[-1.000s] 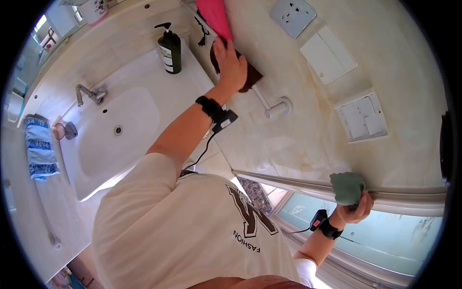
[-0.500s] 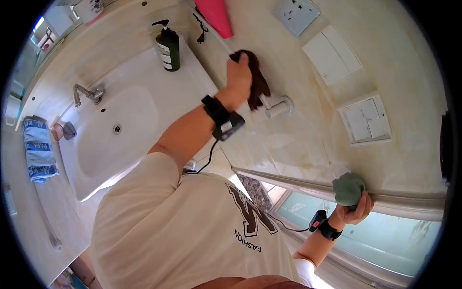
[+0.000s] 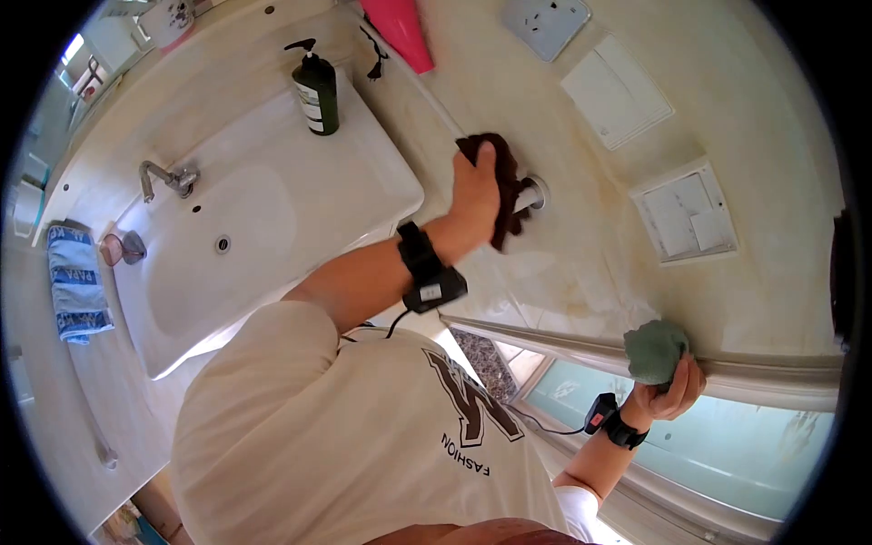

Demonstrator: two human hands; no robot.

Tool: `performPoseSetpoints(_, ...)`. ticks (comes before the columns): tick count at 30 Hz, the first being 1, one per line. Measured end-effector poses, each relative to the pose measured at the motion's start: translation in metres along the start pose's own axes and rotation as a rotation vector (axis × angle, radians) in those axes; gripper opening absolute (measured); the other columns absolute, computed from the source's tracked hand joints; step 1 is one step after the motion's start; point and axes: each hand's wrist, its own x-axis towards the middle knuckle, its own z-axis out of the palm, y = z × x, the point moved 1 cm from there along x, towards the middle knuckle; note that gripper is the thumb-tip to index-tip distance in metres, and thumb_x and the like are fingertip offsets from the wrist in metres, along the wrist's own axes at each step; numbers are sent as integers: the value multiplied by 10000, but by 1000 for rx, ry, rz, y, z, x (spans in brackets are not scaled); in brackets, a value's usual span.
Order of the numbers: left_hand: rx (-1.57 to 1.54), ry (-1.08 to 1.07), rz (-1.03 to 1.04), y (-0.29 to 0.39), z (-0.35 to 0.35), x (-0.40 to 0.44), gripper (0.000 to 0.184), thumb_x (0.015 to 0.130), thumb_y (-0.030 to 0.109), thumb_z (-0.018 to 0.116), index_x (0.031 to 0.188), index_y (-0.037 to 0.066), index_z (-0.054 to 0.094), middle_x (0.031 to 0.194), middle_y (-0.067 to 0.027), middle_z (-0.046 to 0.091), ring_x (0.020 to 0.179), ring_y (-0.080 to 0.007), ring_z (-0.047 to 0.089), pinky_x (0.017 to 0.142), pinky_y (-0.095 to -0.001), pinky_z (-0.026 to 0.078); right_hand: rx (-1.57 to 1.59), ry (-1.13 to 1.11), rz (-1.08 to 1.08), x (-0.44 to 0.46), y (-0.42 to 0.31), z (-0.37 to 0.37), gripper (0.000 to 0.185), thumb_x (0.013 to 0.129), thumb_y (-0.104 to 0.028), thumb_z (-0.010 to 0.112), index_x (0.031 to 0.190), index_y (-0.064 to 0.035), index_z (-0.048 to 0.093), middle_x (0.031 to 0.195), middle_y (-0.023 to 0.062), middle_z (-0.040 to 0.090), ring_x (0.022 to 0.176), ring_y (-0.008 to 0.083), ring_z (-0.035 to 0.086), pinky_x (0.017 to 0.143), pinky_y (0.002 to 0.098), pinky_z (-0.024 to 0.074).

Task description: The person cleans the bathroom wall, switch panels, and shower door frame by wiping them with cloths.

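My left hand [image 3: 477,195] is closed on a dark brown cloth [image 3: 509,173], bunched over the end of a pale bar [image 3: 436,104] on the wall. The cloth partly covers the bar's wall mount, whose round flange [image 3: 539,192] shows beside it. My right hand [image 3: 672,391], at the lower right by the door frame, has its fingers wrapped round a balled grey-green cloth [image 3: 656,351]. A black strap with a small device sits on each wrist.
A white sink [image 3: 363,173] with a metal faucet [image 3: 168,179] lies at left, a dark green pump bottle [image 3: 316,94] on its rim. A pink object [image 3: 400,32] is at the top. A socket plate [image 3: 547,25] and switch covers [image 3: 618,91] line the wall. A blue towel [image 3: 77,282] hangs far left.
My left hand has moved right and down along the bar with the brown cloth, onto the wall mount. My right hand and the grey-green cloth have hardly moved.
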Motion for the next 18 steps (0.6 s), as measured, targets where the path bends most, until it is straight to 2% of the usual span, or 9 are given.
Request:
performPoseSetpoints(3,-155,-137,-76,2,-3,5,258,992,298,459,1010,49,523,811,-78,574,659,-207,553,581,-373,500,10,1,-6,0,1,2,414,866,-301,689,1095,16,555,990,154,619,790,294,609,660,395,516)
performPoseSetpoints(5,9,-45,-84,16,-3,19,246,993,284,455,989,50,532,790,-76,569,656,-206,543,578,-366,488,29,-3,-2,1,1,2,415,858,-295,700,1092,14,554,990,154,618,776,292,606,649,390,513)
performPoseSetpoints(7,94,-70,136,6,-22,82,292,995,313,438,923,53,549,766,-72,567,631,-210,529,548,-387,463,17,-7,-25,4,0,1,406,860,-283,697,1092,15,548,987,157,612,749,291,599,635,388,507)
performPoseSetpoints(8,169,-47,57,20,-29,108,312,995,329,430,924,51,550,775,-77,567,643,-215,529,556,-402,462,14,-8,-18,1,2,0,406,860,-283,697,1092,15,548,987,157,612,749,291,599,635,388,507)
performPoseSetpoints(9,68,-117,40,38,-32,120,307,965,263,482,932,-37,543,804,-120,590,658,-231,536,579,-417,453,30,-11,-6,-3,4,0,420,851,-313,708,1087,-10,538,992,147,594,752,287,587,633,384,497)
performPoseSetpoints(10,121,-31,46,55,-27,133,290,987,307,451,918,47,558,817,-97,585,673,-236,558,567,-413,479,47,-10,7,-6,5,-1,435,841,-343,719,1082,-35,529,997,137,576,756,283,575,632,379,486)
performPoseSetpoints(12,-42,-121,-76,69,-23,122,278,984,292,457,925,43,564,829,-96,595,687,-245,573,552,-418,484,37,-13,18,-4,2,-2,433,840,-341,720,1082,-37,530,996,138,576,758,285,575,632,380,485)
performPoseSetpoints(15,5,-108,-2,42,-16,85,264,986,290,452,973,45,553,835,-91,597,700,-246,578,552,-408,485,14,1,0,5,-1,-2,404,862,-314,692,1079,-7,542,979,154,593,745,293,586,627,383,497)
performPoseSetpoints(18,155,-31,96,-27,-17,29,194,982,237,472,1026,49,495,838,-103,586,712,-222,578,571,-390,503,12,12,-27,6,0,-1,380,885,-292,663,1068,24,557,957,169,611,734,299,600,620,387,509)
